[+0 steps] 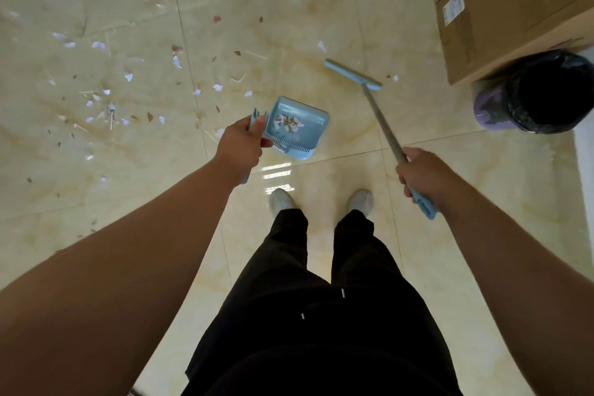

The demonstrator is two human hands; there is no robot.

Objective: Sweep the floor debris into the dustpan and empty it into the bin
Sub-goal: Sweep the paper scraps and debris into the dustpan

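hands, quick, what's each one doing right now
Left hand: closed on the dustpan handle.
Right hand: closed on the broom handle.

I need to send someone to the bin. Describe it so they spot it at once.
Start at the stacked cardboard boxes in the far right corner. At their foot stands the bin. It is round and purple with a black bag lining, the only dark, round thing on the pale tiled floor.

Dim, warm cast – glare on floor (276, 170) (fisheye bend at edges), slight blur.
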